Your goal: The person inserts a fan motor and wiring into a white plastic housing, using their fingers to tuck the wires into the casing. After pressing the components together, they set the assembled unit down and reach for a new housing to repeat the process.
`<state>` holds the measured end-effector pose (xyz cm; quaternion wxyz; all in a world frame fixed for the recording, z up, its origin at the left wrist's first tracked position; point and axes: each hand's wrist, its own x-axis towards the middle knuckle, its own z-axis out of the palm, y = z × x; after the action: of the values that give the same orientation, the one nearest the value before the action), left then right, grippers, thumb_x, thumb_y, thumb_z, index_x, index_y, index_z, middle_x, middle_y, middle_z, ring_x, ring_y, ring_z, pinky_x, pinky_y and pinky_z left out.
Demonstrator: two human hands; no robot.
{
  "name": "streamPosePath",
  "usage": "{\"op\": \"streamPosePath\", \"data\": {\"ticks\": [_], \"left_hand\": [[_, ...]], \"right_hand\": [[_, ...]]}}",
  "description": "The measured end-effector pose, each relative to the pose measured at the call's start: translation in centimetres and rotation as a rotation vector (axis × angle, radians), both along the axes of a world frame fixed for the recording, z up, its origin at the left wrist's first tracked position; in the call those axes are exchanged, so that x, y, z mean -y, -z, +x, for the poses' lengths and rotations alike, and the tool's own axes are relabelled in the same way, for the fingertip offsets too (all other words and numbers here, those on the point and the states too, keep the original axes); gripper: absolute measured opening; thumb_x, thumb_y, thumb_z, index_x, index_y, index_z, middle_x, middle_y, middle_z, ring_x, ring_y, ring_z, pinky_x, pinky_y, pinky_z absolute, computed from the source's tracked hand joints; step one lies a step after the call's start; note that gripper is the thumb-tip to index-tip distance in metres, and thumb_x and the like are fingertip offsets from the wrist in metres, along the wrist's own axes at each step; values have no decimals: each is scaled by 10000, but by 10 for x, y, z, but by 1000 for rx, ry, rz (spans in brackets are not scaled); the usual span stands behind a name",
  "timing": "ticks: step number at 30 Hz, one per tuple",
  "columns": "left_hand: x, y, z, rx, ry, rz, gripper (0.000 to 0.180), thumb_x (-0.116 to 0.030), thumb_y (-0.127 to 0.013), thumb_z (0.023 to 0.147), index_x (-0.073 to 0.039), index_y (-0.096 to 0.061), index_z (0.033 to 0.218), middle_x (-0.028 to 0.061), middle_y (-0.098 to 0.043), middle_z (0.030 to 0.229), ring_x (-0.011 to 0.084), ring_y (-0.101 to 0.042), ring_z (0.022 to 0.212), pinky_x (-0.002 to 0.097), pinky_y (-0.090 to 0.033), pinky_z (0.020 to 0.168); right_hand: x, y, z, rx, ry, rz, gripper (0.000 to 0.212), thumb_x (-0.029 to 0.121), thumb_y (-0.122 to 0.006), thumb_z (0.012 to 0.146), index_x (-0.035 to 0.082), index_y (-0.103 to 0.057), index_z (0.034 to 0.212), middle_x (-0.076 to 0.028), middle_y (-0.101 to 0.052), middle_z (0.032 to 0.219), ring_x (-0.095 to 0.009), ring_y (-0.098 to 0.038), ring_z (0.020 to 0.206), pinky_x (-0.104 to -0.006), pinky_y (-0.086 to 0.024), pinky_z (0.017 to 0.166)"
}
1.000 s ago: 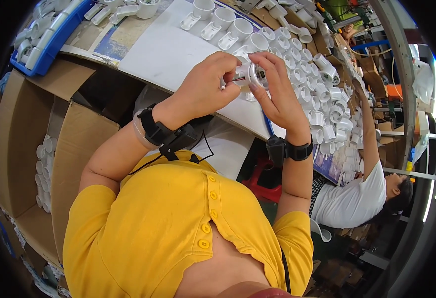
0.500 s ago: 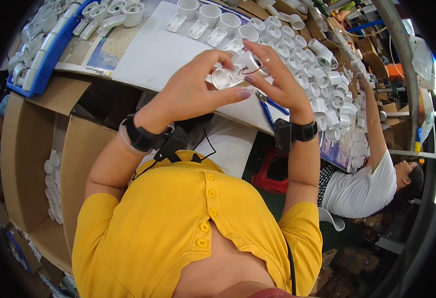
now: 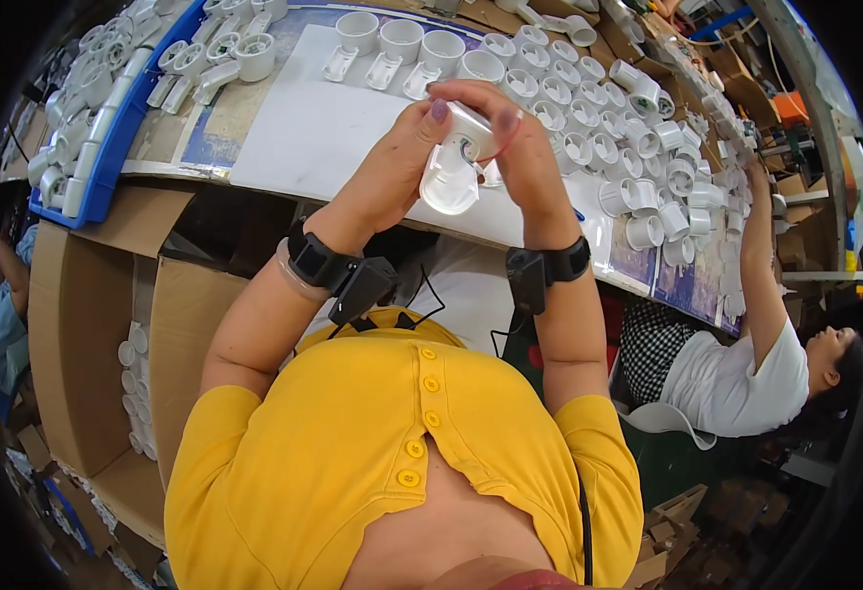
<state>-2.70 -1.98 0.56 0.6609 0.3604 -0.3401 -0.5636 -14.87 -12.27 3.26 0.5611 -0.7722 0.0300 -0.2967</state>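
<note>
Above the table's near edge, both hands hold one white plastic housing [image 3: 451,184], a round cup part with a flat, rounded tongue hanging down. Thin coloured wires, one of them red, show at its opening. My left hand [image 3: 392,165] is closed on its left side, thumb near the top. My right hand [image 3: 522,157] wraps over its top and right side, the fingers partly blurred. Behind my right wrist, a bit of a blue tool handle [image 3: 579,214] shows. White cups with tongues [image 3: 399,41] stand in a row beyond my hands.
Many white cups [image 3: 603,147] crowd the table's right side. At left are a blue tray [image 3: 107,187] of white parts and an open cardboard box [image 3: 77,334] below. A co-worker [image 3: 736,383] in a white shirt reaches over the table at right. A white sheet [image 3: 298,128] covers the tabletop.
My hands have come closer together round the housing, which has turned so its tongue points down. My right wrist moved left and now hides most of the blue-handled pliers. The view shifted slightly.
</note>
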Motion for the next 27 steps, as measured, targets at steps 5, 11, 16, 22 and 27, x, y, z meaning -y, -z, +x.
{"op": "streamPosePath", "data": {"ticks": [5,11,16,22,27], "left_hand": [[2,9,-2,-81,-47,79,563,-536,-389,974,-68,-453,1278,110,-619,1064,249,-656,902,359,-559,708],[3,12,-2,-117,-38,52,533,-521,-380,982,-76,-475,1260,101,-633,1023,245,-659,887,340,-550,662],[0,12,-1,-161,41,75,522,-516,-374,985,-78,-496,1241,92,-643,998,240,-662,866,324,-541,632],[0,12,-3,-148,50,74,513,-513,-381,984,-84,-497,1241,82,-645,993,236,-664,859,317,-543,634],[-1,11,-7,-84,-77,95,500,-499,-392,986,-92,-476,1264,82,-639,995,225,-662,871,320,-549,653]], "right_hand": [[-8,13,8,29,127,162,262,167,-503,938,30,-658,1099,-28,-580,1122,-52,-580,736,-183,-469,559],[-12,13,10,52,125,213,255,145,-495,924,22,-668,1067,-32,-586,1096,-61,-586,744,-181,-466,500],[-13,15,7,45,145,221,282,124,-477,882,-18,-658,1045,-89,-608,1098,-157,-573,938,-263,-427,800],[-14,14,9,55,151,234,320,136,-467,848,-44,-651,1039,-125,-624,1096,-211,-567,1046,-306,-405,964],[-16,16,10,17,167,244,326,151,-468,851,-45,-652,1037,-124,-623,1100,-210,-565,1053,-300,-399,970]]}}
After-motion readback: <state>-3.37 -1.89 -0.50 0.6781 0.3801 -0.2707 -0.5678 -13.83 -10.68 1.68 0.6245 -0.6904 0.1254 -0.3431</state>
